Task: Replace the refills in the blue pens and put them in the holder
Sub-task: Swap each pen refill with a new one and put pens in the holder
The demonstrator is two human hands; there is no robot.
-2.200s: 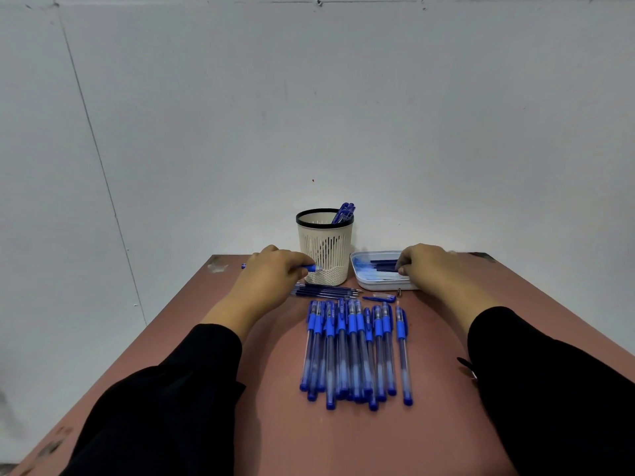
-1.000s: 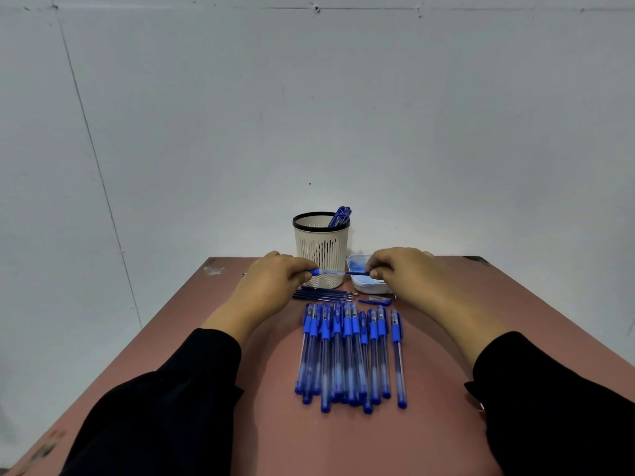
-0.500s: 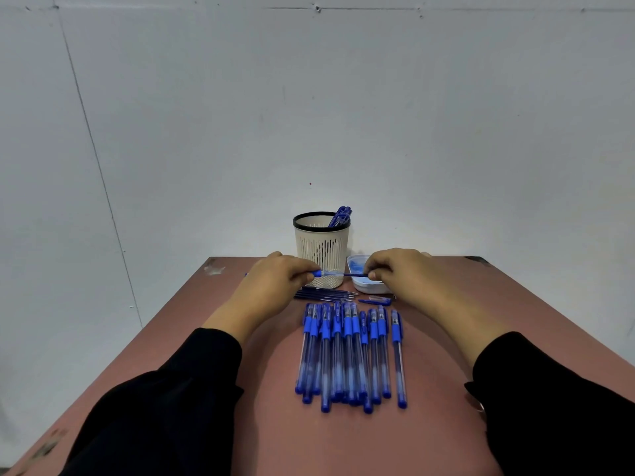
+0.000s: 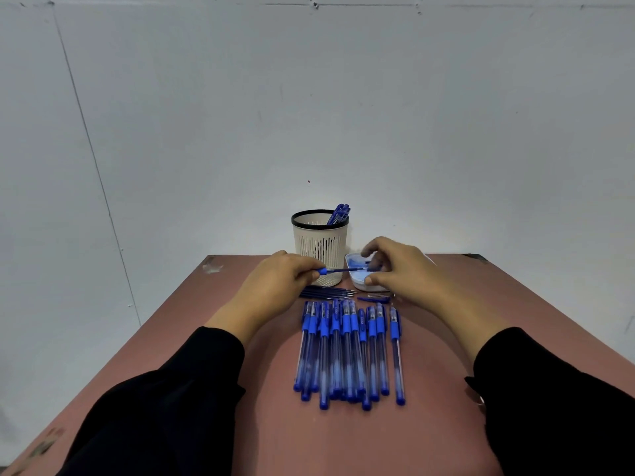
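No legible text, label or number anywhere.

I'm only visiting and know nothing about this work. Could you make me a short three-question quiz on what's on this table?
1. True or false: the holder already has pens in it.
2. Which hand grips the blue pen held in the air? A left hand B right hand
3. What lies between the holder and the row of pens?

Key: 1 true. 2 A; the right hand's fingers look spread. 3 Loose refills.
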